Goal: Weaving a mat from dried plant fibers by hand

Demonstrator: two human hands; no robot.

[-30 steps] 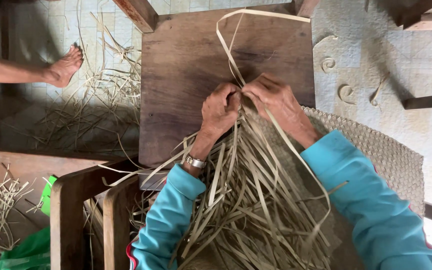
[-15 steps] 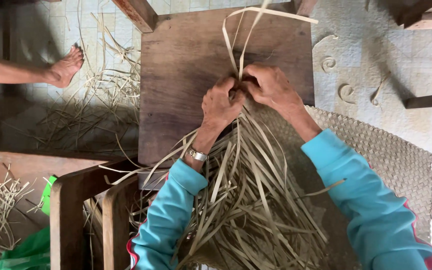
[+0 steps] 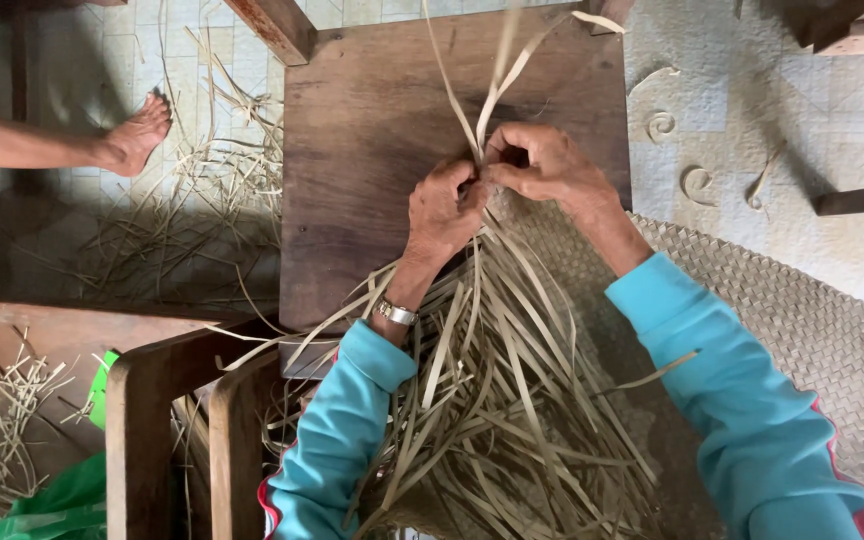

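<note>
My left hand (image 3: 442, 215) and my right hand (image 3: 542, 165) meet over a dark wooden table (image 3: 372, 150), both pinching thin dried leaf strips (image 3: 482, 90) that rise blurred above the fingers. A loose bundle of the same pale strips (image 3: 492, 400) fans out below my hands across my lap. A woven mat (image 3: 792, 310) of the same material spreads to the right under my right forearm. I wear turquoise sleeves and a metal wristwatch (image 3: 395, 312) on the left wrist.
Another person's bare foot (image 3: 132, 135) rests on the tiled floor at the left among scattered strips (image 3: 182, 220). A wooden chair frame (image 3: 182, 420) stands at lower left beside a green bag (image 3: 62, 500). Curled strip scraps (image 3: 697, 180) lie on the floor at the right.
Both hands have shifted slightly farther up the table. The long strips above the fingers have swung from a wide loop into a narrower upright bunch.
</note>
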